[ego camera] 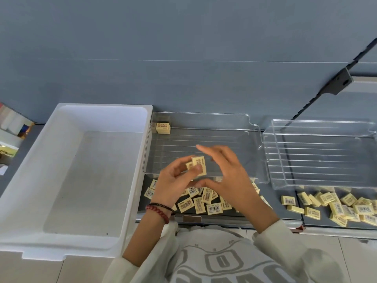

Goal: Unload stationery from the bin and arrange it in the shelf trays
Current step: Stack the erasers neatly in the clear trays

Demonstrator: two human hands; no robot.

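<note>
My left hand [174, 183] pinches two pale yellow erasers [199, 165] over the front edge of the clear shelf tray [204, 139]. My right hand [226, 172] hovers just right of them, fingers spread and thumb out, holding nothing. One eraser [162, 128] stands in the tray's far left corner. Several loose erasers [204, 199] lie on the dark shelf under my hands. The white bin [67, 170] at the left holds nothing visible.
A second clear tray [320, 154] sits to the right, with another heap of erasers [344, 207] on the shelf in front of it. Boxed goods [12, 127] stand at the far left. A grey wall rises behind, with a black shelf bracket [338, 82] at the upper right.
</note>
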